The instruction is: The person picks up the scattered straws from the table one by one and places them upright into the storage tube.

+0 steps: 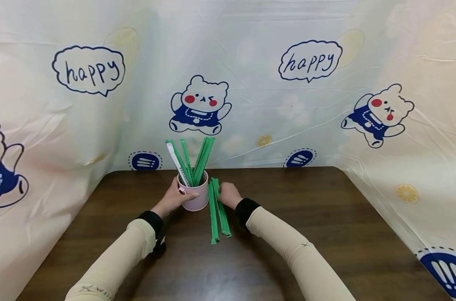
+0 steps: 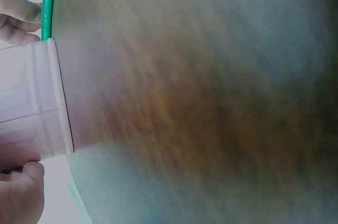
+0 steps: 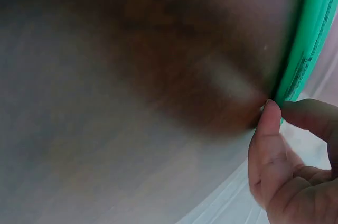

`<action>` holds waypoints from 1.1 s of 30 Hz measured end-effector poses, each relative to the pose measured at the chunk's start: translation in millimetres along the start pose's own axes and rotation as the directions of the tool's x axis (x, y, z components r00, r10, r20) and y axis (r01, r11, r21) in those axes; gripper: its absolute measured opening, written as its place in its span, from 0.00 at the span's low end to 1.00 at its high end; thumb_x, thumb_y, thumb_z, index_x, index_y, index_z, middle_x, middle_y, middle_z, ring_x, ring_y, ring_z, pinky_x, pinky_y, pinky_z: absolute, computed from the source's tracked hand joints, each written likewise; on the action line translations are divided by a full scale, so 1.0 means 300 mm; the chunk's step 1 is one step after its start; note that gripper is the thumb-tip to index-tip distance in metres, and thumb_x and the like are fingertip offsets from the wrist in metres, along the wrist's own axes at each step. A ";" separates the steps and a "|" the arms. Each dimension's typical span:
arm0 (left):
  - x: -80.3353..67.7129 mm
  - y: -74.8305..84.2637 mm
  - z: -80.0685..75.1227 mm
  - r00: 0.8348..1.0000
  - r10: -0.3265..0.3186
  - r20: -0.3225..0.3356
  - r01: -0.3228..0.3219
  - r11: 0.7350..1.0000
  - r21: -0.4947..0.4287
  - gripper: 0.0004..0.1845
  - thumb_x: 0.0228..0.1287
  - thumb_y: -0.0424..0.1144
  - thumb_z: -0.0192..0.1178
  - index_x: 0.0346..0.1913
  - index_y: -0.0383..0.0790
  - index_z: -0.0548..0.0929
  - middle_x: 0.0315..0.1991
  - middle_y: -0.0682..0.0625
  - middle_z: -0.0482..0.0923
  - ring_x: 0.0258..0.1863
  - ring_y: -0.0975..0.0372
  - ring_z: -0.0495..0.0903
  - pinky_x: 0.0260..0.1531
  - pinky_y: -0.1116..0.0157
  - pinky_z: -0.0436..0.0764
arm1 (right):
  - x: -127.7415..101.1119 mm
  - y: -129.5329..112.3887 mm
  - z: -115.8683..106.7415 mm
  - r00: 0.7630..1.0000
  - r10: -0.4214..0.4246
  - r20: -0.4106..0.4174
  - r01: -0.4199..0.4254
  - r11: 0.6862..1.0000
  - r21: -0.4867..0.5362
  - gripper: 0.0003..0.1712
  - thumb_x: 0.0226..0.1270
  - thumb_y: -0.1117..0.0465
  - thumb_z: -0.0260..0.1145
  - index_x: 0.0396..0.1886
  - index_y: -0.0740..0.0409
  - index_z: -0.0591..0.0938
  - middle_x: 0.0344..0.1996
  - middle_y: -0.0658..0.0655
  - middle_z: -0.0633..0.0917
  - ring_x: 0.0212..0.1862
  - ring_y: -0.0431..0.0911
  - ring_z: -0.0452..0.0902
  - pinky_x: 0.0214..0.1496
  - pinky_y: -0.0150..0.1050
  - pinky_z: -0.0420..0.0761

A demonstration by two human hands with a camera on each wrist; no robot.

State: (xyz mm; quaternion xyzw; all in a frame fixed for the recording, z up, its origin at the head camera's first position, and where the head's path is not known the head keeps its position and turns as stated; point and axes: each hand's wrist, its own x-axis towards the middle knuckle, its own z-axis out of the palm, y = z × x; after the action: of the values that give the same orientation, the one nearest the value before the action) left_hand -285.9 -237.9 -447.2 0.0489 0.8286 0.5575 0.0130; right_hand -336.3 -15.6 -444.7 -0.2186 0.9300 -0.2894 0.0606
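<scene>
A pale pink cup [image 1: 195, 204] stands upright near the table's back edge, with several long green wrapped straws [image 1: 204, 156] and a white-sided one [image 1: 178, 162] leaning out of it. My left hand [image 1: 174, 199] grips the cup from its left, the thumb across the front. In the left wrist view, the cup [image 2: 31, 97] shows its side and base. Just right of the cup lie several loose green wrapped straws [image 1: 214, 219]. Beside them, my right hand [image 1: 230, 195] pinches a green wrapped straw [image 3: 309, 39] between thumb and finger. How many it pinches is unclear.
The dark wooden table [image 1: 306, 205] reaches back to a pale printed curtain [image 1: 254, 104] that hangs behind and along both sides. The tall straws in the cup rise in front of the curtain.
</scene>
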 end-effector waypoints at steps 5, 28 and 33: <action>-0.002 0.004 0.004 1.000 0.000 0.001 0.001 1.000 -0.007 0.54 0.66 0.41 0.69 0.80 0.37 0.40 0.78 0.32 0.51 0.75 0.40 0.59 0.76 0.34 0.57 | -0.004 -0.009 0.006 0.999 0.042 -0.019 -0.042 0.999 -0.020 0.31 0.59 0.78 0.59 0.15 0.49 0.52 0.18 0.47 0.50 0.23 0.42 0.47 0.29 0.34 0.54; 0.010 -0.010 -0.004 0.999 -0.037 0.005 0.037 0.999 0.013 0.54 0.66 0.40 0.68 0.80 0.34 0.38 0.78 0.30 0.50 0.75 0.37 0.57 0.76 0.33 0.55 | 0.070 0.158 -0.065 0.964 0.178 0.200 -0.262 0.777 0.572 0.22 0.60 0.77 0.68 0.55 0.71 0.80 0.51 0.71 0.82 0.48 0.62 0.85 0.44 0.52 0.90; 0.006 -0.011 -0.001 0.999 -0.046 0.011 0.045 0.999 0.009 0.54 0.67 0.40 0.67 0.80 0.34 0.38 0.78 0.30 0.49 0.75 0.37 0.56 0.76 0.32 0.55 | 0.015 0.066 -0.158 0.962 0.240 0.128 -0.271 0.799 0.537 0.23 0.66 0.77 0.63 0.61 0.73 0.76 0.52 0.73 0.81 0.47 0.62 0.84 0.51 0.56 0.88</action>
State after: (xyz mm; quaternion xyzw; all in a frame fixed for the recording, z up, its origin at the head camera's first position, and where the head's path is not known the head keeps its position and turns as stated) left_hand -287.8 -239.1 -450.0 0.0332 0.8319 0.5531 0.0302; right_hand -359.0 21.4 -416.8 -0.0722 0.8265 -0.5270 0.1841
